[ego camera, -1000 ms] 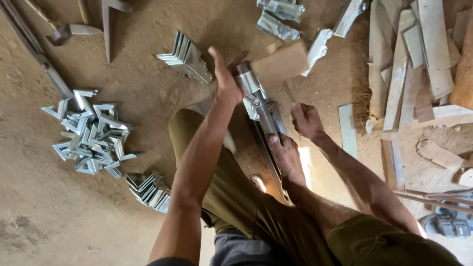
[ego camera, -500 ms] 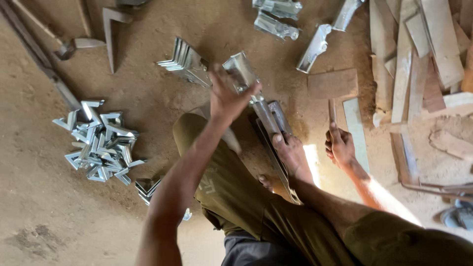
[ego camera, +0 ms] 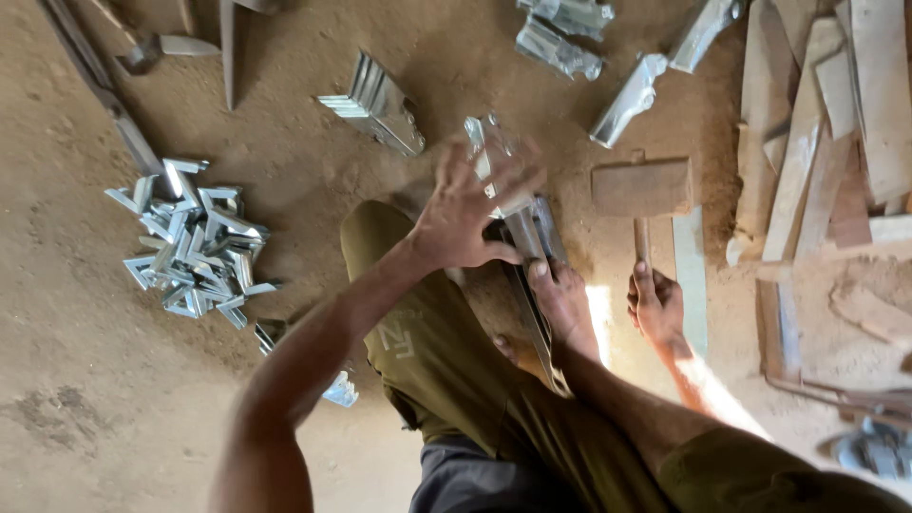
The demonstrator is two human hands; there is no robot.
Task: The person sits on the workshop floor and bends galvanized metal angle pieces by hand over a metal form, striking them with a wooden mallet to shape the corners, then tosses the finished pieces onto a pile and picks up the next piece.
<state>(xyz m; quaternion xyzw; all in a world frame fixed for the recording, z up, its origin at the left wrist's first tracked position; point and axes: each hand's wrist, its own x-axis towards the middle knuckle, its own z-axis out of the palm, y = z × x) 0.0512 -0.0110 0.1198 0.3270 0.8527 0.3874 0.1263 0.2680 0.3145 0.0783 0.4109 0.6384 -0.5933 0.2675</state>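
My left hand (ego camera: 470, 209) grips a shiny bent metal piece (ego camera: 486, 141), holding it on the end of a narrow steel bar (ego camera: 534, 285) that runs along the dirt floor. A bare foot (ego camera: 562, 306) rests against that bar. My right hand (ego camera: 655, 306) is closed around the handle of a wooden mallet (ego camera: 643, 187). The mallet's block head lies on the ground to the right of the bar, apart from the metal piece.
A pile of small metal angle pieces (ego camera: 190, 242) lies at the left. A stack of bent pieces (ego camera: 375, 100) sits beyond my left hand. More metal parts (ego camera: 565, 28) lie at the top. Wooden planks (ego camera: 826, 142) fill the right side. Long metal bars (ego camera: 95, 76) lie upper left.
The mallet was up over the metal piece; my right hand has brought it down to the right onto the ground. My left hand has stayed on the metal piece.
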